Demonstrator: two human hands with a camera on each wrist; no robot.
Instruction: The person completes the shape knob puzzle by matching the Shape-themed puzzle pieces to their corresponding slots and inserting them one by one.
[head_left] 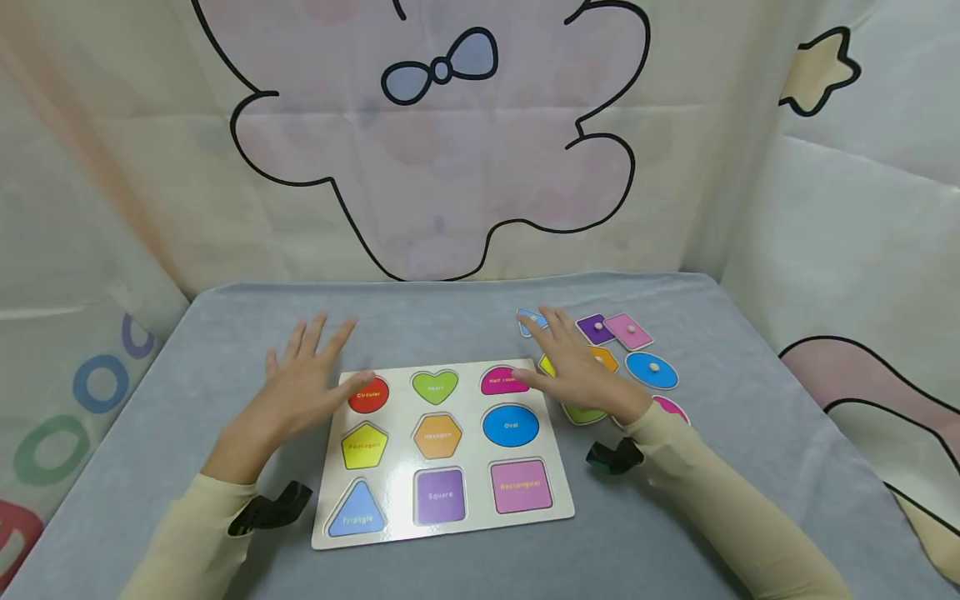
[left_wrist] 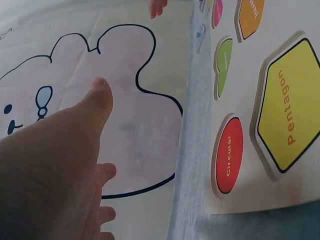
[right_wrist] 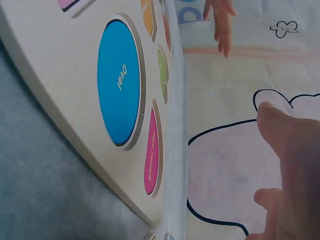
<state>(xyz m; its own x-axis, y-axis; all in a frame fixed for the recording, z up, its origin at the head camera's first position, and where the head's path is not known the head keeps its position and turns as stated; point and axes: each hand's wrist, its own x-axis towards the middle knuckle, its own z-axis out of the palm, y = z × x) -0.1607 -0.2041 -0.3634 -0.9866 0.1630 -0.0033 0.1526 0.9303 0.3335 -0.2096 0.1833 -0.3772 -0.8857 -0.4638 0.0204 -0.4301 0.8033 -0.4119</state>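
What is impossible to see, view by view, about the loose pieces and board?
Head view: full outline of the yellow piece, partly covered by the right grip.
Head view: full shape of the magenta piece, partly hidden by the right sleeve.
Left wrist view: one side of the Pentagon shape, cut off by the right edge.
Right wrist view: mauve shape, cut off by the top edge.

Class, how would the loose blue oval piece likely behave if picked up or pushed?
The blue oval piece looks thin, so probably light and stiff. Its knob should make pinching easy. Lying flat on the cloth, it would likely slide, not roll.
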